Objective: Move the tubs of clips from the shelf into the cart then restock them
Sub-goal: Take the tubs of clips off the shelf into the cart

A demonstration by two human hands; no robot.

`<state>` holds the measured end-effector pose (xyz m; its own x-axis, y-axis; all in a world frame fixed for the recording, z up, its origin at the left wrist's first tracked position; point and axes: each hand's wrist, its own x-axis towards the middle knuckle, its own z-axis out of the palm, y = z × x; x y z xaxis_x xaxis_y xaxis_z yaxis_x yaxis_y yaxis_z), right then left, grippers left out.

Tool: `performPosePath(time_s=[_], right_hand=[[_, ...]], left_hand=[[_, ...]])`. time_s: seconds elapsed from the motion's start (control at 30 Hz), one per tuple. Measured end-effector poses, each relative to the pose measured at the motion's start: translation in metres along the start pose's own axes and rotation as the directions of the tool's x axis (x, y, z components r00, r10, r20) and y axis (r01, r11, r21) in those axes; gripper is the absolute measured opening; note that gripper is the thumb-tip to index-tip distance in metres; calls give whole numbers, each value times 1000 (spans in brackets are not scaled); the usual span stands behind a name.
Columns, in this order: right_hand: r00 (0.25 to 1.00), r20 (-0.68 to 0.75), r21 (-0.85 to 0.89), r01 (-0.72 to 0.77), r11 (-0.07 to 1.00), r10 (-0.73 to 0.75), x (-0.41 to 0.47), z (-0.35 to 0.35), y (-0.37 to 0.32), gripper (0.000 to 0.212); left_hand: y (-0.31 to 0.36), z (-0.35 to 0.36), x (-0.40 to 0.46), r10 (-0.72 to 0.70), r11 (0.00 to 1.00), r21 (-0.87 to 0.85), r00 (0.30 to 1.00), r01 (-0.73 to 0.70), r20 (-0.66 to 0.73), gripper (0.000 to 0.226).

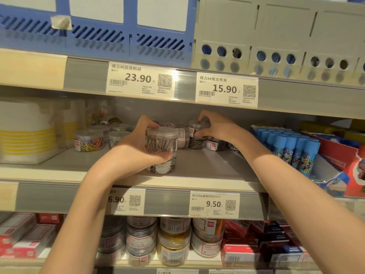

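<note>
Gripping a tub of silver clips (pixel 161 147) in my left hand (pixel 138 147), my right hand (pixel 212 125) pinches another tub (pixel 194 128) on the shelf (pixel 207 167).

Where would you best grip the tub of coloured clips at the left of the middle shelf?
Round its side wall, from the front. The tub of coloured clips stands upright near the shelf front, its round wall facing out. More tubs crowd behind and to its right, so the open approach is from the front.
</note>
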<state>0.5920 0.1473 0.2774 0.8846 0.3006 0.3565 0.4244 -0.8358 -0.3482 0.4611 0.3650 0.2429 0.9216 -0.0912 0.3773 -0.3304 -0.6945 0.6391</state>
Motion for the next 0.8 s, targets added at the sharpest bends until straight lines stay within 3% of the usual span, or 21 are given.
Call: performPosePath(time_s=[0.17, 0.37, 0.8], right_hand=[[1000, -16, 50, -22, 999, 22, -7, -5, -3, 41], [990, 132, 278, -80, 957, 45, -35, -18, -16, 54], [945, 323, 447, -112, 887, -44, -67, -2, -47, 61]], left_hand=[[-1, 0, 2, 4, 1000, -13, 1000, -4, -5, 55], [-3, 0, 4, -37, 999, -9, 998, 37, -44, 54], [0, 3, 1, -58, 998, 20, 984, 62, -171, 47]])
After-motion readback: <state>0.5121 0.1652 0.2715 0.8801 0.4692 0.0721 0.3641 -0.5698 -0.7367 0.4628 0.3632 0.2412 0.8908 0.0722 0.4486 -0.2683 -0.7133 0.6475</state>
